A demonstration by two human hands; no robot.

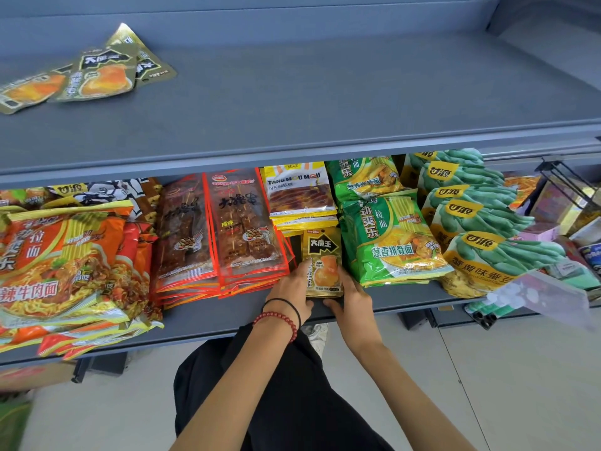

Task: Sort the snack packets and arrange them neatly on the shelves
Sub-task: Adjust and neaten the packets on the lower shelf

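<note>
One gold packet (323,265) held by left hand (289,292), right hand (353,296).

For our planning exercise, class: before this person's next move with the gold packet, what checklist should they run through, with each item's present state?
1. Grip: left hand and right hand hold the gold packet by its sides: ok.
2. Packet among its own kind: not ok; it sits between red skewer packets and green noodle packets.
3. Found the matching gold packets, upper shelf left: ok.
4. That pile tidy: not ok, fanned askew.
5. Anything hidden under it: cannot tell.
</note>
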